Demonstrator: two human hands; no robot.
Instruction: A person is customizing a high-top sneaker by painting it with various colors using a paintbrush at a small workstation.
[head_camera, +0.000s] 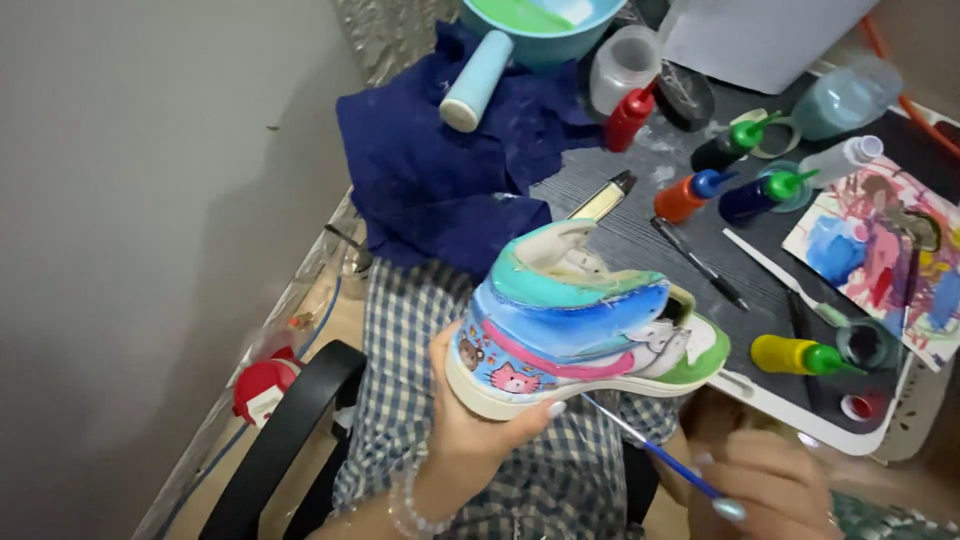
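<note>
1. The left hand (470, 420) is clamped around the heel of a painted sneaker (580, 320), thumb against the sole edge and fingers wrapped behind, holding it up off the table.
2. The right hand (765, 490) is pinched closed on a thin paintbrush (650, 448) with a blue handle; the brush slants up to the left, and its tip meets the underside of the sneaker's pale sole.
3. The sneaker lies on its side in mid-air over the person's checked lap, toe pointing right. It carries bands of teal, blue and pink, a green toe, and small cartoon animals near the heel.
4. A beaded bracelet (410, 510) sits on the left wrist.
5. Just beyond the sneaker's toe, on the dark table (640, 240), lies a yellow squeeze bottle with a green cap (795, 355), beside a small round jar (868, 343).
6. Farther back lie more squeeze bottles: a red one (630, 117), an orange one with a blue cap (690, 195) and a dark blue one with a green cap (765, 192).
7. A paint-smeared sheet (880, 250) lies at the right edge.
8. A crumpled navy cloth (440, 170) spreads behind the sneaker, with a pale blue cylinder (477, 80) resting on it and a teal bowl (545, 25) beyond.
9. A black chair arm (290, 430) curves at lower left.
</note>
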